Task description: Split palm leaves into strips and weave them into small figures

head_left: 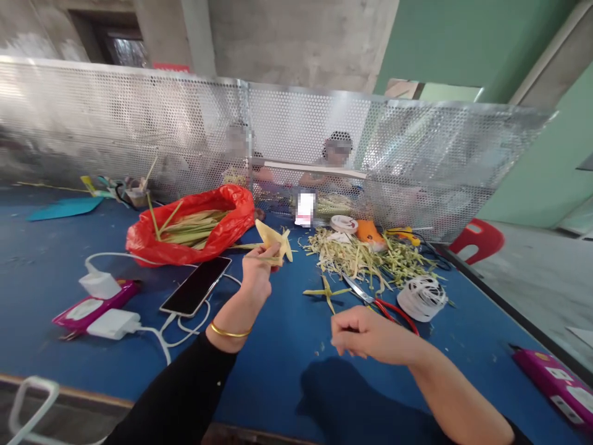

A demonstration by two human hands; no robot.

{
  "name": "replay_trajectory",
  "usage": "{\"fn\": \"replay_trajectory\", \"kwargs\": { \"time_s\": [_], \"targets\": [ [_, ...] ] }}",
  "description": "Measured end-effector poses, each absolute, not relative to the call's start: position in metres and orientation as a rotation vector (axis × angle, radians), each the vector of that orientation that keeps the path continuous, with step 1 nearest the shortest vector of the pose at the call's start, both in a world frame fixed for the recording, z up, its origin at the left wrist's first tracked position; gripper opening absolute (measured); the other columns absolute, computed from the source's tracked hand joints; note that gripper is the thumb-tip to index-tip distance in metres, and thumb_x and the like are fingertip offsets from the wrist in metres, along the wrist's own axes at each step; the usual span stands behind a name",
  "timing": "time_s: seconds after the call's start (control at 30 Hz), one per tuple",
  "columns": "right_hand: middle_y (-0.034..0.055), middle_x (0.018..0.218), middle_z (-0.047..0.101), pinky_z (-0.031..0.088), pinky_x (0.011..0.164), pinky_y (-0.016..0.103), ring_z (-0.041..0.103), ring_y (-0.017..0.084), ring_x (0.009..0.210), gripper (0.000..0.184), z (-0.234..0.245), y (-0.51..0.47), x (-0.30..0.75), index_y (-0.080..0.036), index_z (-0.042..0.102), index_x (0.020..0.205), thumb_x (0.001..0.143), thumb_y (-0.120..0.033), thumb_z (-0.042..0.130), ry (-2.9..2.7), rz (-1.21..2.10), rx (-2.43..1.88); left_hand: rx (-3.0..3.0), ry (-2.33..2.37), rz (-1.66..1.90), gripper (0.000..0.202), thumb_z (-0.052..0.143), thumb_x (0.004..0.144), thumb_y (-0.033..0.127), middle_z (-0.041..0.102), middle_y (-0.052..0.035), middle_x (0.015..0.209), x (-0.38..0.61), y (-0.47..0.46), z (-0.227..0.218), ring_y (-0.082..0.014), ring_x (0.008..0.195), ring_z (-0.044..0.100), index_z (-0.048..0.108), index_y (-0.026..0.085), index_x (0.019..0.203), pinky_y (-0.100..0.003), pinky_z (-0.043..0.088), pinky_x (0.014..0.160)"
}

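My left hand (262, 266), with a gold bangle at the wrist, pinches a pale yellow folded leaf piece (266, 233) whose pointed ends fan out beyond the fingers. It looks like dried husk or palm leaf. Lower and to the right, my right hand (359, 334) is curled closed above the table; whatever its fingers may hold is hidden. Just beyond it lies a small green cross-shaped leaf piece (327, 292). Scissors (361, 290) with red handles rest beside that, blades pointing away to the left. A roll of white string (422, 299) stands right of the scissors.
A red plastic bag (139, 238) holds long leaf strips. Leaf scraps (365, 256) are heaped at the back right. A phone (197, 287), white cables and a purple power strip (83, 312) lie at left. A perforated metal screen (306, 123) borders the blue table, people behind it.
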State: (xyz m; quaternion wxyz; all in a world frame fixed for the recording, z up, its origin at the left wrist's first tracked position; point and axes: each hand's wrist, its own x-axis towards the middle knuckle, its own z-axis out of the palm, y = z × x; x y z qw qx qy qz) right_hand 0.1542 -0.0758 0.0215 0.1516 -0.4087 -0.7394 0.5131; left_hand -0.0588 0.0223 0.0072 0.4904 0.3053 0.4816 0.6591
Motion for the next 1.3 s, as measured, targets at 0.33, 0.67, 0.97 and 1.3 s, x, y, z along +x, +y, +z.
{"fn": "replay_trajectory", "kwargs": {
  "time_s": [0.33, 0.67, 0.97, 1.3],
  "targets": [
    [0.0152, 0.112, 0.063, 0.045, 0.074, 0.038, 0.062, 0.027, 0.088, 0.059, 0.067, 0.018, 0.158, -0.018, 0.053, 0.123, 0.074, -0.05, 0.064, -1.601, 0.188, -1.467, 0.864, 1.11, 1.557, 0.018, 0.074, 0.053, 0.026, 0.056, 0.0032, 0.049, -0.036, 0.009, 0.004, -0.0075, 0.042, 0.045, 0.06, 0.016, 0.056, -0.021, 0.032, 0.042],
    [-0.0013, 0.06, 0.06, 0.042, 0.053, 0.025, 0.052, 0.013, 0.055, 0.024, 0.008, -0.016, 0.097, -0.018, 0.062, 0.075, 0.069, -0.041, 0.067, -1.406, 0.977, -1.189, 0.973, 1.023, 1.359, 0.019, 0.074, 0.056, 0.031, 0.051, 0.0035, 0.047, -0.026, -0.009, 0.003, -0.0072, 0.043, 0.042, 0.062, 0.016, 0.054, -0.02, 0.028, 0.041],
    [-0.0042, 0.061, 0.056, 0.039, 0.055, 0.023, 0.048, 0.01, 0.056, 0.021, -0.002, -0.016, 0.107, -0.018, 0.059, 0.066, 0.066, -0.036, 0.071, -1.181, 1.303, -1.063, 0.908, 0.967, 1.371, 0.028, 0.074, 0.062, 0.038, 0.05, 0.0043, 0.051, -0.026, -0.007, -0.001, -0.0049, 0.045, 0.04, 0.058, 0.015, 0.057, -0.019, 0.033, 0.047],
    [-0.0037, 0.059, 0.056, 0.036, 0.054, 0.024, 0.049, 0.01, 0.057, 0.026, -0.008, -0.017, 0.098, -0.016, 0.06, 0.062, 0.06, -0.036, 0.077, -1.003, 1.387, -0.972, 0.951, 0.955, 1.315, 0.039, 0.071, 0.063, 0.053, 0.055, 0.0025, 0.057, -0.014, -0.012, -0.008, -0.0089, 0.048, 0.049, 0.062, 0.015, 0.069, -0.022, 0.04, 0.05]
  ]
}}
